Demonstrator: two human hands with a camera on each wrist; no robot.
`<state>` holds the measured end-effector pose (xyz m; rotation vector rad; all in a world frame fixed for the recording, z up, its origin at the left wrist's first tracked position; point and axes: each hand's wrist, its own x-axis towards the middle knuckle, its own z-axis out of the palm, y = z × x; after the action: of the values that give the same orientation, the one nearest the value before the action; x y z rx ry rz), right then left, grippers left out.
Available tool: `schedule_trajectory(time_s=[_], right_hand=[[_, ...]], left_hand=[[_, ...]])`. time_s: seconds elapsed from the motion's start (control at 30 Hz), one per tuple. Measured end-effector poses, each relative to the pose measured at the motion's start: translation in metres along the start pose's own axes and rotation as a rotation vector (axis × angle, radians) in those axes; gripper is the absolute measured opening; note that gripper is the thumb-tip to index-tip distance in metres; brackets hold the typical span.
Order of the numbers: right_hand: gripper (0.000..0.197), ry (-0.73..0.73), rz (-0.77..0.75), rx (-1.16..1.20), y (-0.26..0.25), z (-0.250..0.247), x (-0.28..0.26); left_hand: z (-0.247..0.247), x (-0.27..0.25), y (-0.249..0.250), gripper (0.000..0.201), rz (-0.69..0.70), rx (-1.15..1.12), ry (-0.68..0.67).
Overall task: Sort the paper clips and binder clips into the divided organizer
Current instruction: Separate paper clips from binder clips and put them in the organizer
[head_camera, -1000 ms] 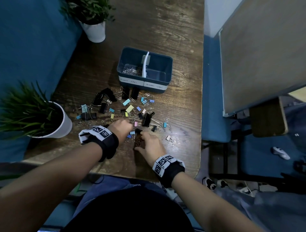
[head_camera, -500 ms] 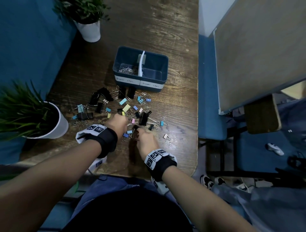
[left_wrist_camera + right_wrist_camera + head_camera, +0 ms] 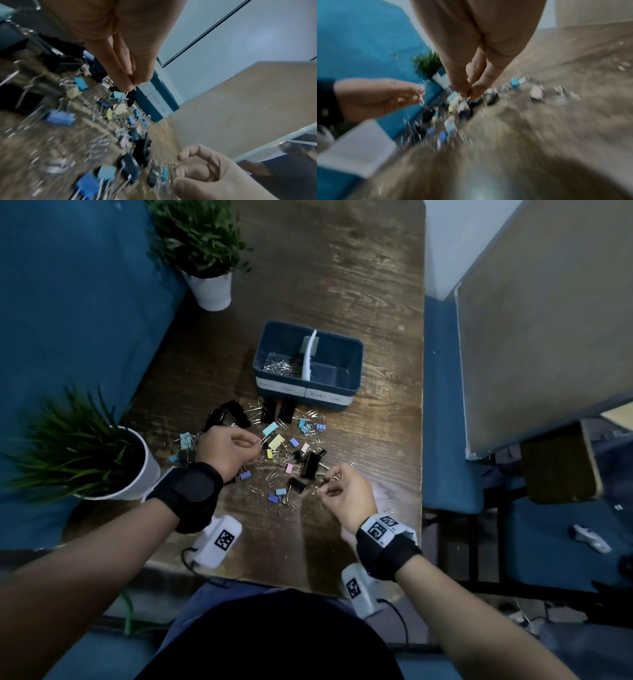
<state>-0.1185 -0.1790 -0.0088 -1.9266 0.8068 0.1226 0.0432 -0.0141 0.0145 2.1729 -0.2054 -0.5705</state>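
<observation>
The dark blue divided organizer (image 3: 352, 361) stands at mid-table; its left compartment holds silver paper clips (image 3: 277, 367) and the right one looks empty behind the white divider (image 3: 309, 354). In front of it lies a scattered pile of black and pastel binder clips (image 3: 310, 465) mixed with loose paper clips. My left hand (image 3: 256, 442) hovers over the pile's left side, pinching silver paper clips (image 3: 422, 92). My right hand (image 3: 330, 482) is raised over the pile's right edge, fingertips (image 3: 462, 88) pressed together on small silver clips. The organizer's labelled front (image 3: 158, 104) shows beyond my left fingertips (image 3: 126, 81).
Two potted plants in white pots stand on the table, one at the back left (image 3: 210, 289), one at the near left (image 3: 137, 470). A tilted board (image 3: 548, 320) rises past the table's right edge (image 3: 422, 440). A blue wall (image 3: 68, 302) runs along the left.
Both hands have lifted off the near side of the pile and moved apart, the left up and left, the right to the right. Each now pinches small silver clips.
</observation>
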Motion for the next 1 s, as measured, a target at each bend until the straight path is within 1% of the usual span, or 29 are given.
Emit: schedule_trajectory(time_s=[0.07,0.13,0.2,0.3,0.37,0.43,0.53,0.6,0.67,0.77,0.87,0.93,1.0], right_hand=[[0.028,0.037,-0.019,0.088,-0.022,-0.015,0.011],[0.025,0.081,-0.102,0.077,-0.054,-0.03,0.029],[0.025,0.136,-0.186,0.099,-0.092,-0.04,0.054],[0.028,0.231,-0.256,0.141,-0.139,-0.039,0.098],[0.027,0.306,-0.269,0.144,-0.161,-0.034,0.126],[0.025,0.343,-0.24,0.134,-0.174,-0.027,0.149],[0.017,0.355,-0.169,0.095,-0.176,-0.016,0.172],[0.016,0.323,-0.128,0.059,-0.169,-0.009,0.179],[0.018,0.258,-0.12,0.027,-0.163,-0.007,0.18],[0.025,0.195,-0.185,-0.018,-0.157,-0.014,0.171],[0.027,0.206,-0.318,0.001,-0.147,-0.022,0.148],[0.024,0.203,-0.404,0.004,-0.134,-0.025,0.121],[0.02,0.113,-0.441,-0.096,-0.111,-0.025,0.09]], left_hand=[[-0.008,0.006,0.014,0.007,0.054,-0.006,0.036],[-0.014,0.016,0.033,0.012,0.075,-0.042,0.065],[-0.02,0.033,0.056,0.014,0.083,-0.115,0.102],[-0.022,0.064,0.086,0.011,0.123,-0.178,0.171],[-0.016,0.081,0.096,0.008,0.14,-0.163,0.194],[-0.006,0.094,0.096,0.007,0.096,-0.175,0.218],[0.006,0.107,0.089,0.009,0.002,-0.233,0.286],[0.01,0.113,0.085,0.013,-0.012,-0.216,0.325],[0.009,0.115,0.083,0.02,0.001,-0.153,0.326],[0.009,0.116,0.079,0.029,0.08,-0.025,0.235],[0.004,0.114,0.074,0.025,0.178,0.067,0.181],[-0.002,0.107,0.07,0.022,0.263,0.117,0.179],[-0.008,0.092,0.065,0.019,0.39,0.15,0.159]])
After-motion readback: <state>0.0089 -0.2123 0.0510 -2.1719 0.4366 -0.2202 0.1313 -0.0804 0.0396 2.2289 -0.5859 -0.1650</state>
